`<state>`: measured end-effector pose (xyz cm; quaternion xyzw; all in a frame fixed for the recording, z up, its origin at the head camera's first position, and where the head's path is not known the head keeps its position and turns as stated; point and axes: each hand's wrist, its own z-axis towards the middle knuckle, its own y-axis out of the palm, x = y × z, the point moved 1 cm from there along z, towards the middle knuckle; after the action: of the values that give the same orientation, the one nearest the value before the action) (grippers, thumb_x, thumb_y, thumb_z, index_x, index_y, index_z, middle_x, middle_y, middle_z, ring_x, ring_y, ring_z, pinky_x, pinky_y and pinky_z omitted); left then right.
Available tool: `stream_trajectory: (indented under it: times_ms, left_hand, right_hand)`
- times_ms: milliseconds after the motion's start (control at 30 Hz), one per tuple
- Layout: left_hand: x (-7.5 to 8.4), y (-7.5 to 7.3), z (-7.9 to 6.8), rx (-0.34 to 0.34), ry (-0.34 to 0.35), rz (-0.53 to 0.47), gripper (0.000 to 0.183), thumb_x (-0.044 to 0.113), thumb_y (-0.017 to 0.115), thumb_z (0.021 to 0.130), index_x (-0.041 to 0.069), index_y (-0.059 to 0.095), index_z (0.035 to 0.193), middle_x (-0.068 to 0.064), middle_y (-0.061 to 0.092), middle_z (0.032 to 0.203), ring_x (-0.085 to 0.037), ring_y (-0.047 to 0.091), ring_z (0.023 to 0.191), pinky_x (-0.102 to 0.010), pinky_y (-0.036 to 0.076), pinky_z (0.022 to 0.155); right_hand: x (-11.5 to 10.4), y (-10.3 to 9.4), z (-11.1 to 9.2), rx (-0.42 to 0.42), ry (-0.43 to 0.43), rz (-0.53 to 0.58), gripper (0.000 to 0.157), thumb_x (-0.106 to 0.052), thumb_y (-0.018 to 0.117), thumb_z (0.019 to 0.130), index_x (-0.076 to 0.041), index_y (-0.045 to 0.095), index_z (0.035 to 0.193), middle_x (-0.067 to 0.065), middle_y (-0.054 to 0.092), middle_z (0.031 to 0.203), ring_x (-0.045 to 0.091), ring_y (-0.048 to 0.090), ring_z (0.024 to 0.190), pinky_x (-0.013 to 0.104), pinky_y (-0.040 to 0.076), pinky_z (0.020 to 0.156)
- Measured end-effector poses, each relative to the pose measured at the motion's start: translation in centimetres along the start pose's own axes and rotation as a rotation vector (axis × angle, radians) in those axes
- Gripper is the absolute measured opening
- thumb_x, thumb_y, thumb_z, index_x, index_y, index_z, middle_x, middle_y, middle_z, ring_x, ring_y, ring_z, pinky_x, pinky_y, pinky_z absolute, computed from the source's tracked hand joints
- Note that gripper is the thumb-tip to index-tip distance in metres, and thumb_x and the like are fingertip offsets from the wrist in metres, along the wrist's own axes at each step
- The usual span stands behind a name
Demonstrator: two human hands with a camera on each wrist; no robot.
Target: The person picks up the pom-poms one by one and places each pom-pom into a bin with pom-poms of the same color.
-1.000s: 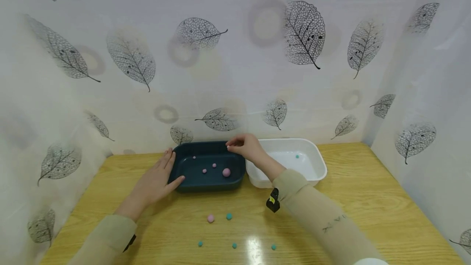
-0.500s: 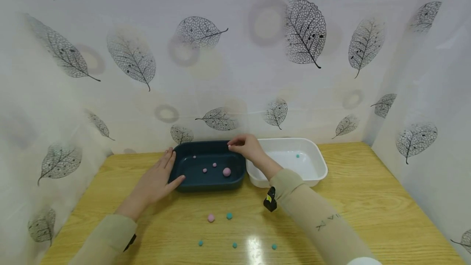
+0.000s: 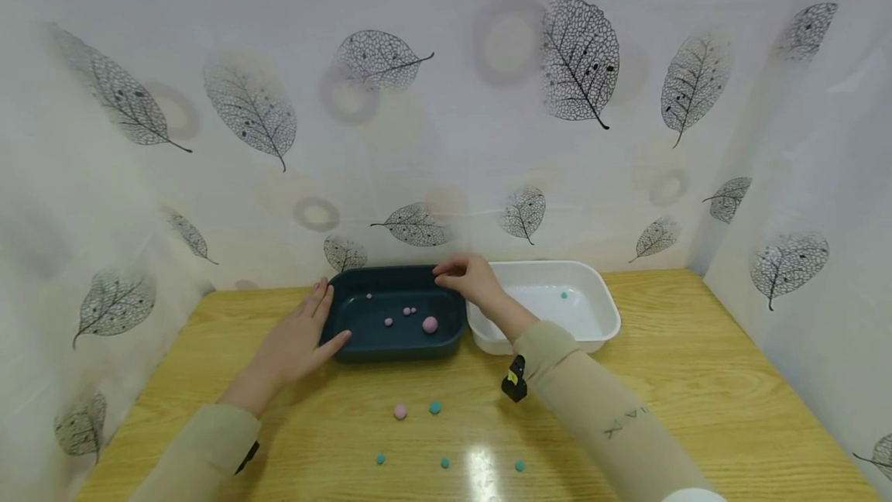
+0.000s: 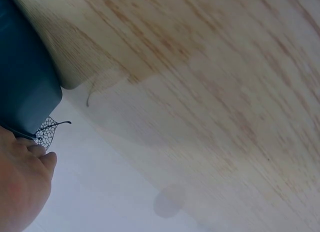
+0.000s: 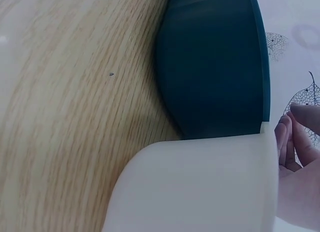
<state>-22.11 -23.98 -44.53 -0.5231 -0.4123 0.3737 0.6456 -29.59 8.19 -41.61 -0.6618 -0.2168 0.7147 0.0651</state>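
Observation:
My left hand point(image 3: 293, 343) rests against the left end of the dark blue tray point(image 3: 397, 355), fingers straight along its side and the thumb at the front rim. In the tray lie one larger pink ball point(image 3: 430, 324) and several tiny pink balls point(image 3: 389, 322). My right hand point(image 3: 470, 283) hovers over the tray's right back corner, thumb and fingers close together and slightly bent. In the right wrist view a gap shows between the thumb and fingers point(image 5: 302, 142), with no ball seen there. The left wrist view catches only part of the left hand point(image 4: 22, 184).
A white tray point(image 3: 608, 316) stands right beside the blue one, a tiny teal ball point(image 3: 564, 295) inside it. On the wooden table point(image 3: 313, 432) in front lie a pink ball point(image 3: 400, 411), a teal ball point(image 3: 435, 407) and several smaller teal balls point(image 3: 445, 462). A leaf-patterned curtain point(image 3: 460, 122) hangs behind.
A tiny pink ball that was at the right hand's fingertips has left them, and one more lies near the middle of the blue tray. Both hands have barely moved.

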Motion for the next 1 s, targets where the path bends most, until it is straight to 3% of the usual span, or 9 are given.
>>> stream_trajectory:
  times_ms: [333,500,700,1000]
  left_hand:
    - [0.0,-0.1,0.0,0.005,0.002,-0.001,0.089,0.048,0.058,0.107,-0.014,0.025,0.162,-0.032,0.019,0.173,-0.05,0.026,0.16,-0.062,0.033,0.127]
    - [0.2,-0.3,0.0,-0.002,0.004,-0.006,0.089,0.048,0.058,0.107,-0.014,0.026,0.162,-0.032,0.02,0.173,-0.05,0.026,0.159,-0.062,0.033,0.127]
    - [0.0,-0.1,0.0,-0.004,0.001,-0.005,0.089,0.048,0.058,0.107,-0.013,0.025,0.162,-0.032,0.019,0.173,-0.049,0.025,0.16,-0.062,0.033,0.127]
    - [0.0,-0.1,0.0,0.01,0.009,0.0,0.089,0.049,0.058,0.107,-0.013,0.026,0.162,-0.032,0.02,0.173,-0.049,0.027,0.159,-0.061,0.035,0.126]
  right_hand:
    - [-1.4,-0.3,-1.8,-0.056,-0.002,0.005,0.02,-0.006,0.074,0.098,0.004,0.079,0.115,0.019,0.078,0.116,0.024,0.074,0.103,0.034,0.062,0.094]
    - [-1.7,0.0,-2.8,-0.102,-0.034,-0.034,0.019,-0.008,0.076,0.097,0.002,0.08,0.113,0.015,0.078,0.113,0.016,0.07,0.095,0.028,0.06,0.088]
    - [-2.0,0.6,-4.6,-0.194,-0.093,-0.044,0.015,-0.008,0.075,0.098,-0.001,0.08,0.11,0.014,0.079,0.108,0.006,0.068,0.086,0.02,0.057,0.079]
    - [-1.5,1.1,-7.0,-0.304,-0.135,-0.04,0.02,-0.009,0.075,0.098,0.003,0.078,0.114,0.015,0.08,0.107,0.003,0.068,0.081,0.02,0.057,0.074]
